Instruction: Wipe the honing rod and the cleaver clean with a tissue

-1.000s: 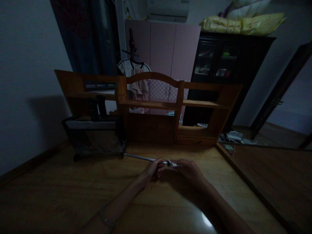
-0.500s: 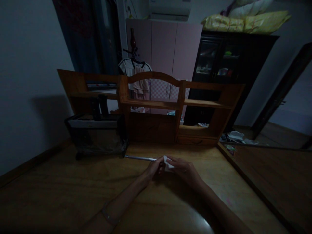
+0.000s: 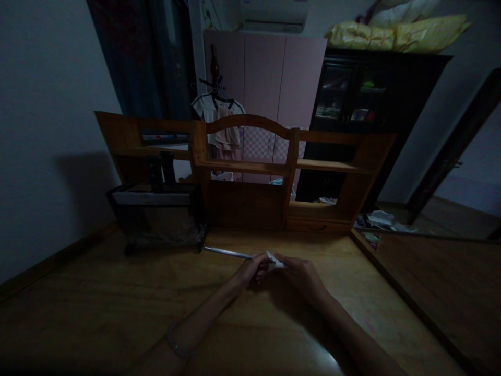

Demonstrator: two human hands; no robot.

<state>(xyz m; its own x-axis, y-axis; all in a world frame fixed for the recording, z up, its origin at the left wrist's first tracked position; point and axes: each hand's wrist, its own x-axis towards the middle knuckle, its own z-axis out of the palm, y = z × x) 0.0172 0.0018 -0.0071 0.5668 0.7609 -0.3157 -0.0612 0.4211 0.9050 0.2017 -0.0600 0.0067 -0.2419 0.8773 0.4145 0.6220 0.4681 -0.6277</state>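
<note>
Both of my hands meet over the wooden desk [image 3: 117, 313] in dim light. My left hand [image 3: 252, 271] is closed around one end of a thin silvery rod [image 3: 229, 253], which points left toward a dark mesh box. My right hand [image 3: 301, 277] is closed, pinching a small white piece [image 3: 275, 261], perhaps tissue, against the rod's near end. The two hands touch at the fingertips. A thin bracelet [image 3: 176, 344] sits on my left wrist.
A dark mesh box [image 3: 156, 214] stands at the back left of the desk. Behind it rises a wooden desk shelf [image 3: 250, 167]. Beyond are a pink wardrobe [image 3: 266, 78], a dark glass cabinet [image 3: 352, 99] and clothes on a hanger [image 3: 223, 125]. The desk's right edge [image 3: 391, 292] drops to the floor.
The hands and rod stay in nearly the same place. The right hand's fingers have shifted the white piece slightly along the rod's end. The view has drifted a little.
</note>
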